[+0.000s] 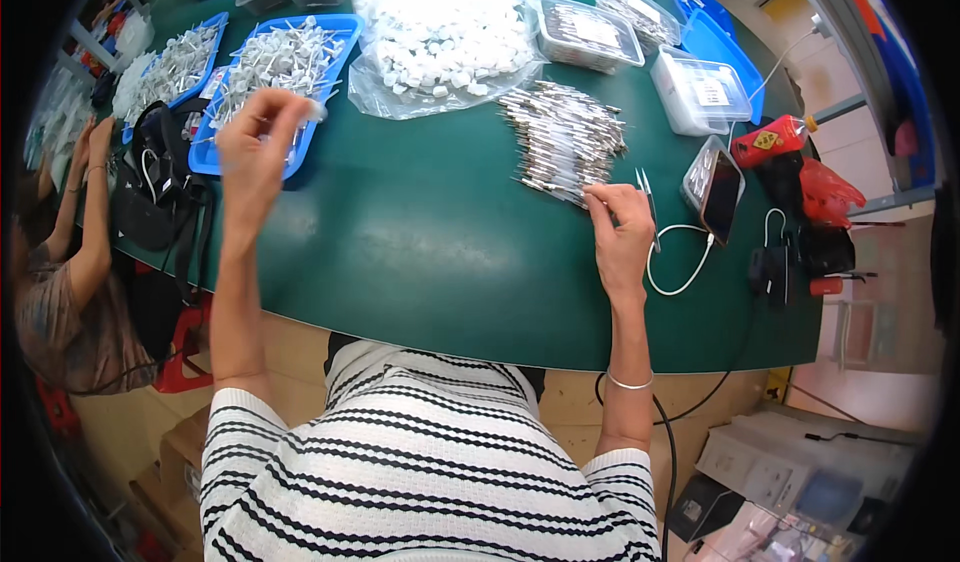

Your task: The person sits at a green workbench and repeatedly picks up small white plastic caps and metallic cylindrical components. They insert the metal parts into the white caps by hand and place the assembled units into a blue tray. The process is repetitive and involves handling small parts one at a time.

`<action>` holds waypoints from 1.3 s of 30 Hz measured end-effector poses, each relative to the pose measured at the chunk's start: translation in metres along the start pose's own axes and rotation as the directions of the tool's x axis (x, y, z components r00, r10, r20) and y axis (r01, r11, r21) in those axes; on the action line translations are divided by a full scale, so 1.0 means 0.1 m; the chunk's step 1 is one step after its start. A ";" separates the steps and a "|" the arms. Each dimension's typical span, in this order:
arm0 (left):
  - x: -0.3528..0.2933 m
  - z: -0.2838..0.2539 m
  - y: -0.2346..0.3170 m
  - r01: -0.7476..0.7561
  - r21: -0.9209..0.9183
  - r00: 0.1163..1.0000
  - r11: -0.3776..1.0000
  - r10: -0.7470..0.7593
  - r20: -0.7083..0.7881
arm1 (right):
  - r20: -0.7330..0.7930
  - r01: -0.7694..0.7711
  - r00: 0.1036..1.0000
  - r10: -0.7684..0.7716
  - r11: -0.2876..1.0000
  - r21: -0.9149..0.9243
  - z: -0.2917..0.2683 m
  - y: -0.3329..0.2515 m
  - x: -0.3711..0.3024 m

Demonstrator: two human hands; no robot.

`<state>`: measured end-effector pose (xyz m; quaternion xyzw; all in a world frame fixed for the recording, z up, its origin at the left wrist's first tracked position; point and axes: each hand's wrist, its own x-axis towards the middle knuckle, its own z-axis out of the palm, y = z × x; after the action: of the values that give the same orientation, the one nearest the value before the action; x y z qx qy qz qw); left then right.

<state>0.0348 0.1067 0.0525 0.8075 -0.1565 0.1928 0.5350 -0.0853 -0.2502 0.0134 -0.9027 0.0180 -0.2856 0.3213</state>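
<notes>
My left hand (258, 152) is raised over a blue tray (350, 32) heaped with white caps on thin stems (275, 57). Its fingers are closed, a little blurred, and a small whitish piece (316, 112) shows at their tips. On the green table, my right hand (622, 230) pinches with thumb and forefinger at the near edge of a pile of slim metal-ended rods (565, 142). What lies between those fingertips is too small to make out. Just beside this hand lie metal tweezers (645, 190).
A clear bag of white blocks (440, 62) lies at the back, next to a lidded box of rods (588, 34). To the right are a phone (720, 197) on a plastic box, a white cable (682, 290) and a red bottle (770, 142). Another person's arms (92, 197) reach in from the left, beside a black bag (160, 182).
</notes>
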 end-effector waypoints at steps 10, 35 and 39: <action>0.40 -0.61 -0.57 -0.196 0.773 0.930 0.604 0.365 -0.049 | 0.165 0.229 0.967 -0.195 0.948 -0.220 0.32 0.00 0.11; -0.33 1.30 0.26 0.557 -0.576 0.789 0.598 -0.166 0.592 | 0.533 -0.495 0.819 0.214 -0.206 0.844 0.56 -0.59 0.10; -0.45 1.32 0.28 0.522 -0.524 0.801 0.673 -0.176 0.572 | 0.560 -0.516 0.810 0.173 -0.242 0.822 0.62 -0.55 0.03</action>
<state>0.0010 -0.0235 0.0070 0.6012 -0.1772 -0.1894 0.7558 -0.0580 -0.1721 0.0080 -0.3380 0.0208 0.0110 0.9408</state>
